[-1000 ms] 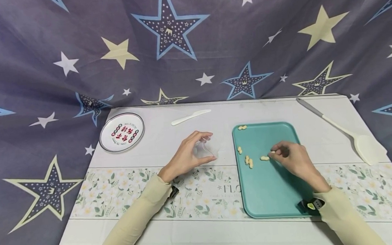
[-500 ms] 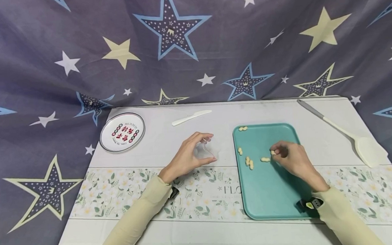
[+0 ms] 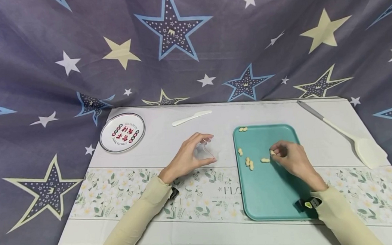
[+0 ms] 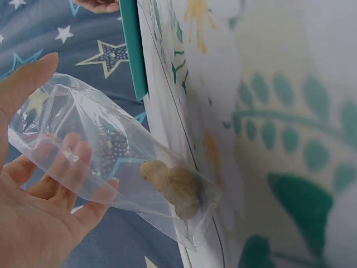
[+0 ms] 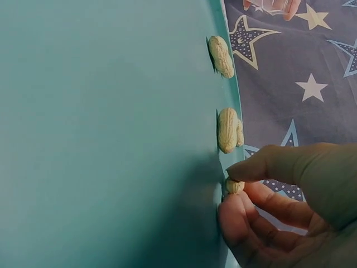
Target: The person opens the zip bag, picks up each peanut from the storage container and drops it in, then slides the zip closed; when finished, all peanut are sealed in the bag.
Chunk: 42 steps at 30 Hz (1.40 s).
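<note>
My left hand [image 3: 184, 157] holds a clear plastic bag [image 3: 202, 153], thumb and fingers spread around its mouth. Peanuts [image 4: 175, 187] lie at the bottom of the bag in the left wrist view. Over the teal tray [image 3: 271, 193] my right hand [image 3: 294, 159] pinches a peanut [image 5: 235, 186] between thumb and fingertips. Just left of those fingertips another peanut [image 3: 265, 160] lies on the tray. Two more peanuts [image 3: 249, 164] lie side by side farther left, a single peanut [image 3: 240, 152] is near the tray's left rim, and one peanut [image 3: 242, 129] sits in the far left corner.
A white plate [image 3: 122, 132] with red writing stands at the back left. A white plastic knife [image 3: 191, 118] lies behind my left hand. Right of the tray is a white spatula [image 3: 366, 149] with a grey handle end. A star-patterned cloth [image 3: 191, 44] hangs behind the table.
The right fingertips have drawn slightly away from the loose peanut beside them, and the pinched peanut shows more clearly. The left hand and bag have stayed in place.
</note>
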Tool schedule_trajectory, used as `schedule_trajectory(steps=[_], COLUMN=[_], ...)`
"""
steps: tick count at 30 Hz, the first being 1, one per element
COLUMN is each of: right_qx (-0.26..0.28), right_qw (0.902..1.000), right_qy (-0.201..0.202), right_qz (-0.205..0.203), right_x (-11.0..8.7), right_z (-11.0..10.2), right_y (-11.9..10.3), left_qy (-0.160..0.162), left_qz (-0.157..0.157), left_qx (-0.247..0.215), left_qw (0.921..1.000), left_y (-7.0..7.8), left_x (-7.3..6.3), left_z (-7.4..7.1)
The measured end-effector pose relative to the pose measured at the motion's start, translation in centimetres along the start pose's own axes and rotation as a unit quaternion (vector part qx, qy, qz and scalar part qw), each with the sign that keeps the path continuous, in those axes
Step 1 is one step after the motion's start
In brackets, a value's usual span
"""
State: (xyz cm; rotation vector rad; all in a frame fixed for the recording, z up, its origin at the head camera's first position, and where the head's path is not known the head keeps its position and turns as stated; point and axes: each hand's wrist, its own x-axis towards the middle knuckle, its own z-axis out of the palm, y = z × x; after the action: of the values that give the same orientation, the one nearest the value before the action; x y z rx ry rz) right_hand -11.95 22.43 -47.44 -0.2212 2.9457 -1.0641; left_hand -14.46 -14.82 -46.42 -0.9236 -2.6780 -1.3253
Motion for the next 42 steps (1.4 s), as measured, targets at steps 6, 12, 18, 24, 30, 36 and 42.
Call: schedule_trajectory(steps=[6,12,18,24,30,36,42], right_qx=[0.009,0.032,0.056,0.083,0.095,0.111,0.12], right_qw=[0.9998,0.999,0.998,0.996,0.9943,0.9914,0.9889], right_qy=[0.013,0.018,-0.001,-0.017,-0.02,-0.024,-0.035], right_qz=[-0.012,-0.025,-0.03,-0.027,-0.046,-0.065,-0.08], right_x=[0.1,0.5,0.8,1.1,1.6,2.2,2.8], right_z=[0.1,0.2,0.4,0.9,2.0,2.9,3.4], right_y=[-0.4,-1.3,-2.9,-4.3,-5.6,-7.0,-8.7], left_qy=[-0.001,-0.001,0.001,-0.005,-0.008,-0.011,-0.009], left_qz=[0.001,0.002,0.0,-0.003,-0.004,-0.006,-0.001], left_qx=[-0.002,0.002,0.005,-0.003,-0.003,-0.003,-0.003], left_qw=[1.0,1.0,1.0,1.0,1.0,0.9999,1.0], left_y=[0.1,0.1,0.1,0.0,0.0,0.0,0.0], left_x=[0.1,0.1,0.1,0.1,0.2,0.2,0.3], left_z=[-0.1,-0.1,0.0,0.1,0.2,0.2,0.3])
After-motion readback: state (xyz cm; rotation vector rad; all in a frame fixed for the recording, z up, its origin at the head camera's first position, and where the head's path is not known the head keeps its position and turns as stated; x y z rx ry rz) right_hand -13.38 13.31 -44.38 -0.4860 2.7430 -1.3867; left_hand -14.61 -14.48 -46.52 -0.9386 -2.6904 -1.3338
